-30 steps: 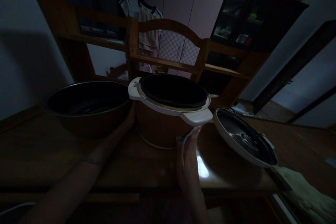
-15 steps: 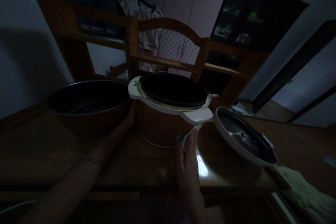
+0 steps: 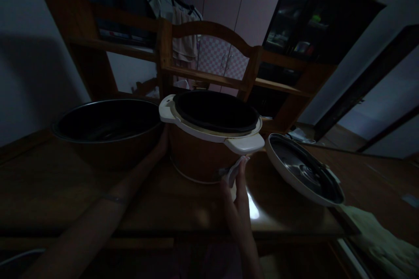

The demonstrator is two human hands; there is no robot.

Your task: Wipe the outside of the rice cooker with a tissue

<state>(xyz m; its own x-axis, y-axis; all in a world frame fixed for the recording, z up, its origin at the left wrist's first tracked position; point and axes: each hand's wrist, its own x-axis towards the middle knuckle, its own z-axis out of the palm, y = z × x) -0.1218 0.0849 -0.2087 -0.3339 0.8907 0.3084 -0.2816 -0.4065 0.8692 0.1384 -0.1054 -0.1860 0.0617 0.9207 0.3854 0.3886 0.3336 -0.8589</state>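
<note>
Fingers (image 3: pixel 242 178) of the right hand (image 3: pixel 238 214) are closed on a thin pale cloth (image 3: pixel 232 174) at the right front of the brown pot (image 3: pixel 196 152), just below the near white handle (image 3: pixel 247 143). The pot stands upright on the bench (image 3: pixel 157 213), ahead and to the left of these fingers; its long axis runs from the far handle (image 3: pixel 166 112) at left to the near one, which the right hand is closer to. The left hand (image 3: pixel 163 146) is between the pot's left side and the dark basin (image 3: pixel 108 153); its fingers are hidden, so their grip cannot be told.
</note>
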